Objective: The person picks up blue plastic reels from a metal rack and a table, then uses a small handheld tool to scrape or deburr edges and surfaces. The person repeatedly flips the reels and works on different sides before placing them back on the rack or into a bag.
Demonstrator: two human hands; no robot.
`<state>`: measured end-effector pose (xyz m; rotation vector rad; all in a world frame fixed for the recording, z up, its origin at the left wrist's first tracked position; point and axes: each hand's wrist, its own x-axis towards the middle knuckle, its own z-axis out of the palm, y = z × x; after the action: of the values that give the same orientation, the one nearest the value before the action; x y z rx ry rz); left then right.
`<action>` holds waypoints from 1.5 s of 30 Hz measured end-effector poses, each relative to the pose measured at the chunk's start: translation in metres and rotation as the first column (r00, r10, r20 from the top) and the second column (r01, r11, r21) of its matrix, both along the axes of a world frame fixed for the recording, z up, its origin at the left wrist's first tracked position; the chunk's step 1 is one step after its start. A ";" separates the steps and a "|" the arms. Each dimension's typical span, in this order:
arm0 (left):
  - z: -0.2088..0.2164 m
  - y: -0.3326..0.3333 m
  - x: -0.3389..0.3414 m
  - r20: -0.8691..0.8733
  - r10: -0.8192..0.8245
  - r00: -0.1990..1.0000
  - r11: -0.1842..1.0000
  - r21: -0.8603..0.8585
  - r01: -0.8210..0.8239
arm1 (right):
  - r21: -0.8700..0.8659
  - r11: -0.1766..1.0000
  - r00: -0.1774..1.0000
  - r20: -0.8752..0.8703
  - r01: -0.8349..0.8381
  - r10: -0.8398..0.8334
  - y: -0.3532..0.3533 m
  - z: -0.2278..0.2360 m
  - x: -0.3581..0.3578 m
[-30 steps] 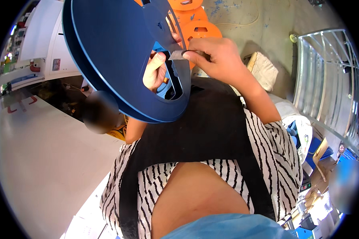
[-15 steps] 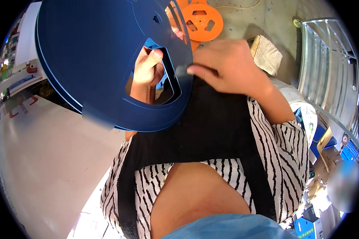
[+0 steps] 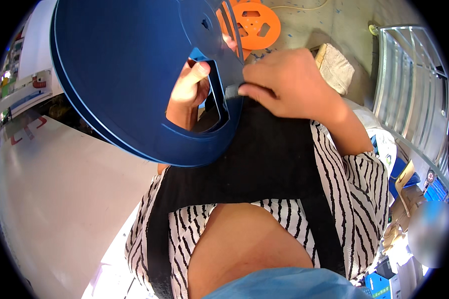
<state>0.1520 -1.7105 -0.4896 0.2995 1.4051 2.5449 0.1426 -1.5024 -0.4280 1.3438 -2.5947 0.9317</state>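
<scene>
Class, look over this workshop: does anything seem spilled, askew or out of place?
Yes: small blue scraps lie scattered on the floor near the orange reel, looking like unswept litter. The blue reel in the left hand shows no clear damage.

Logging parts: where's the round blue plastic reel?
The reel is upper left in head view, left hand visible through its cutout, right hand at its rim.

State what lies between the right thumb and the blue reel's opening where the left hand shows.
In the head view, a greyish strip lies there, beside the right thumb.
</scene>
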 end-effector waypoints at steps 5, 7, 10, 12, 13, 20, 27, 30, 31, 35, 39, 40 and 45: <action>0.000 -0.003 -0.001 -0.007 -0.012 1.000 0.999 0.043 0.013 | -0.107 0.993 0.999 -0.010 0.049 -0.051 -0.004 -0.008 -0.003; -0.010 -0.010 -0.003 -0.025 0.028 0.999 1.000 -0.004 -0.028 | -0.158 0.980 0.988 -0.076 0.119 -0.132 -0.012 -0.007 -0.012; -0.012 -0.012 -0.005 0.000 -0.014 1.000 0.999 0.036 0.014 | -0.111 0.990 0.995 -0.050 0.082 -0.088 -0.015 -0.004 -0.015; -0.005 -0.007 -0.006 0.012 -0.080 0.997 0.992 0.098 0.079 | 0.025 0.999 0.998 0.056 -0.044 0.043 -0.008 0.006 -0.010; -0.003 -0.006 -0.007 0.006 -0.101 0.995 0.988 0.117 0.099 | -0.051 0.995 0.995 0.047 -0.085 0.088 -0.007 0.003 -0.009; 0.006 -0.021 0.002 0.009 0.038 0.999 0.989 0.140 -0.039 | -0.626 0.233 0.623 0.776 0.744 0.096 0.029 -0.054 -0.039; 0.001 -0.029 0.014 0.027 0.145 0.989 0.978 0.150 -0.148 | -0.527 0.283 0.507 0.849 0.801 0.147 -0.016 -0.130 -0.029; 0.004 -0.027 0.016 0.023 0.159 0.987 0.975 0.154 -0.161 | -0.708 0.443 0.734 0.663 0.550 0.150 -0.040 -0.105 -0.026; 0.004 -0.027 0.018 0.020 0.163 0.986 0.974 0.154 -0.165 | -0.698 0.484 0.730 0.664 0.528 0.163 -0.043 -0.101 -0.034; 0.004 -0.024 0.016 0.012 0.163 0.987 0.972 0.172 -0.162 | -0.838 0.308 0.250 0.450 0.451 0.858 -0.053 -0.025 -0.039; 0.004 -0.024 0.021 0.009 0.182 0.983 0.968 0.174 -0.181 | -0.838 0.347 0.560 0.541 0.420 0.628 -0.074 -0.024 -0.035; 0.005 -0.024 0.021 0.008 0.186 0.983 0.967 0.176 -0.184 | -0.828 0.374 0.664 0.559 0.418 0.496 -0.079 -0.029 -0.034; 0.004 -0.026 0.020 0.009 0.195 0.981 0.963 0.188 -0.194 | -0.774 0.436 0.769 0.592 0.459 0.242 -0.085 -0.039 -0.030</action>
<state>0.1722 -1.7364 -0.4855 0.2139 1.2543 2.8475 0.1122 -1.5873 -0.4666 0.5084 -1.7027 2.5916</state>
